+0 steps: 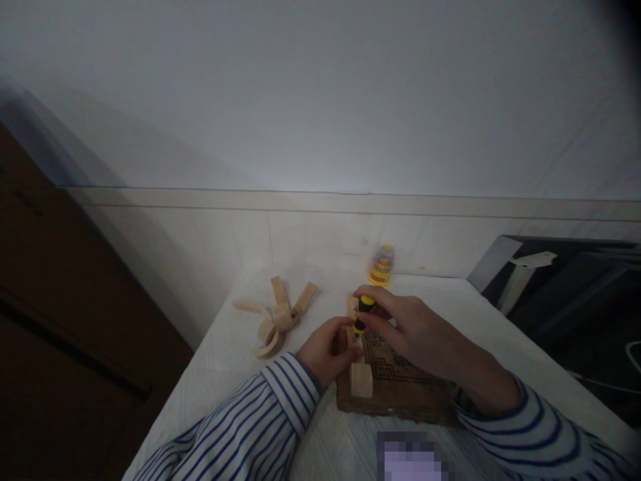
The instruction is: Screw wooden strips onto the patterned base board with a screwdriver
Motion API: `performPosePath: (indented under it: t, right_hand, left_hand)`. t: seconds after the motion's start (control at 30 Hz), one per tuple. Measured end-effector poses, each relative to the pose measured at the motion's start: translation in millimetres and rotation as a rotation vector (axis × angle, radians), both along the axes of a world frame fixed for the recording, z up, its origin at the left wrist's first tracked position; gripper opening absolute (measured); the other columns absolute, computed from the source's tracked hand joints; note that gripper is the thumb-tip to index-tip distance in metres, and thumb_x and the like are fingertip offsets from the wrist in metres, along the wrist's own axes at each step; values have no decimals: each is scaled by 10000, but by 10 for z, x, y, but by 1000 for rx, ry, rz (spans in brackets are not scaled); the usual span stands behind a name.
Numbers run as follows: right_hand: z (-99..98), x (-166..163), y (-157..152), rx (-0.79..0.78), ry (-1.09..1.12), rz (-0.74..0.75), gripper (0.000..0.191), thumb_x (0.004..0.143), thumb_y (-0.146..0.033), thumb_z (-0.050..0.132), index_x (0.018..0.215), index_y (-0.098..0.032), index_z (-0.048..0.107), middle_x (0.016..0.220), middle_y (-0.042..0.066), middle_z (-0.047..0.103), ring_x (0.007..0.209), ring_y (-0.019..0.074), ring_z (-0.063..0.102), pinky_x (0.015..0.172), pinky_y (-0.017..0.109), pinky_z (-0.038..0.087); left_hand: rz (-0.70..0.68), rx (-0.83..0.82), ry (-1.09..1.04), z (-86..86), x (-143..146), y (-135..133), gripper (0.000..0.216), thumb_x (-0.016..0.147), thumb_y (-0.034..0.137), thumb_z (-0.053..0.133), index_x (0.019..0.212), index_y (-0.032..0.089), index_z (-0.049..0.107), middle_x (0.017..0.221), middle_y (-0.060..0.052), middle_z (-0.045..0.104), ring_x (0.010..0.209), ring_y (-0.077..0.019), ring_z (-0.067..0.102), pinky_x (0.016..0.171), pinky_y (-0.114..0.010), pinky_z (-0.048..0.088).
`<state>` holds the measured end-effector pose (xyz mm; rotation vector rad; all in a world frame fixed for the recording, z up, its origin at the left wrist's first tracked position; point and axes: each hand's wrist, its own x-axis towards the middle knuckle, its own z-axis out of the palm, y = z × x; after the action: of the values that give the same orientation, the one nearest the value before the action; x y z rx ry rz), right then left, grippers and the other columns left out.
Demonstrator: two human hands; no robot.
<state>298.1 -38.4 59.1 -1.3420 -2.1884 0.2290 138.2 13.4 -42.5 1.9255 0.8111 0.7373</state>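
My right hand [413, 327] is closed round the black-and-yellow handle of a short screwdriver [367, 304], which points down. Its tip end meets a pale wooden piece [355, 356] lying along the left side of a dark carved wooden board [400, 404]. My left hand [328, 351] grips that wooden piece from the left, thumb and fingers close to the screwdriver's lower end. A square block end [361, 381] of pale wood shows at the board's near edge. Part of the wooden piece is hidden by my fingers.
Left on the white-covered table [210, 387] sits an assembly of pale wooden parts [280, 317] with strips and curved pieces. Against the wall stands a yellow-labelled clear bottle [381, 265]. A pixelated patch covers something at the near edge. Dark items [575, 300] lie at right.
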Motion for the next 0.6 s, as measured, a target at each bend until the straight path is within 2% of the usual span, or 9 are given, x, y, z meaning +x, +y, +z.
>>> performPosePath:
  t: [0.27,0.6]
  right_hand:
    - [19,-69,-11,7,-7,-83,245,880,-286,415,1096,-180,461,770,48,643,699,187,621,597,273,439]
    - [-1,-110,2,10,-2,-167,151,873,-329,424,915,-188,455,637,1,564,565,160,567,500,248,389]
  left_hand:
    - [7,14,13,4,-1,-8,426,710,251,608,1103,148,479,664,51,394,576,-97,381,518,-211,318]
    - [-2,3,31,57,-10,-11,427,703,224,612,1104,145,487,640,57,392,573,-101,373,526,-211,319]
